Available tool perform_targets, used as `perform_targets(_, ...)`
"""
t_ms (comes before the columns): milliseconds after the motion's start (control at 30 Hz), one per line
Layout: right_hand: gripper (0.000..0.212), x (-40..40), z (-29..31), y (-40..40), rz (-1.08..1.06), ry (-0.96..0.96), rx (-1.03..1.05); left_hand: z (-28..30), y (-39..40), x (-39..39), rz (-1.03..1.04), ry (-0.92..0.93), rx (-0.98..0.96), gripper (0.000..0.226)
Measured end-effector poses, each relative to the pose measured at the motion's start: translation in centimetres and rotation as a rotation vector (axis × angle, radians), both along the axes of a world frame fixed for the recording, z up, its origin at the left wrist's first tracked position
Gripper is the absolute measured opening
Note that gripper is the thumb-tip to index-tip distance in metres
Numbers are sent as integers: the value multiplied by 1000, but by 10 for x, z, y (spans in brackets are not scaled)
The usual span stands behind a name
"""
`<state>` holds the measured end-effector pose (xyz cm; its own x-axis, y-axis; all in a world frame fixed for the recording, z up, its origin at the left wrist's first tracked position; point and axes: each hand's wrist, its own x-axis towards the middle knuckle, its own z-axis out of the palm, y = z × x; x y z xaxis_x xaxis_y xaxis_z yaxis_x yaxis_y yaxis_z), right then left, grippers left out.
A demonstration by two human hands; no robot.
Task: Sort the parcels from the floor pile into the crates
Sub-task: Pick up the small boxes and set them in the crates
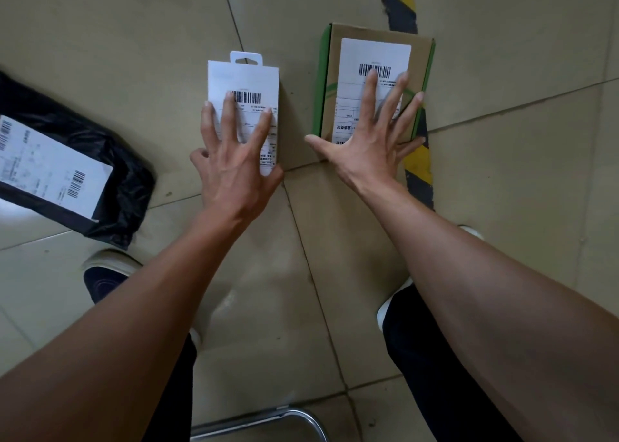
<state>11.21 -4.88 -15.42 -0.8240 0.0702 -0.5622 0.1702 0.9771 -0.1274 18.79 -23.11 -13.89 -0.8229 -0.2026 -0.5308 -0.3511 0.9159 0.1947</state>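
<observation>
A slim white box [244,79] with a hang tab and a barcode label lies flat on the tiled floor. My left hand [231,160] is spread over its near half, fingers straight. To its right lies a brown cardboard box [375,53] with green edges and a white shipping label. My right hand [371,133] is spread on top of it with straight fingers, thumb out past its left side. A black plastic mailer bag [110,160] with a white label lies at the left edge.
A yellow and black hazard stripe [402,9] runs along the floor under and behind the brown box. My shoes [107,274] stand on the tiles below the parcels. A curved metal tube [268,421] shows at the bottom edge. No crate is in view.
</observation>
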Motion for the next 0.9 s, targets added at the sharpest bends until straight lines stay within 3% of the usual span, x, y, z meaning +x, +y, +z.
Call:
perform_targets(267, 129, -1, 5, -2, -21, 48, -6, 5, 2, 3, -19, 69, 3, 63)
perform_targets(467, 118, 7, 45, 1, 84, 103, -25, 40, -1, 2, -11, 190, 14, 52)
perform_targets(667, 113, 20, 138, 1, 78, 103, -55, 123, -10, -2, -20, 239, 66, 53)
perform_targets(900, 111, 43, 287, -10, 48, 159, -35, 270, -36, 0, -50, 436, 145, 48)
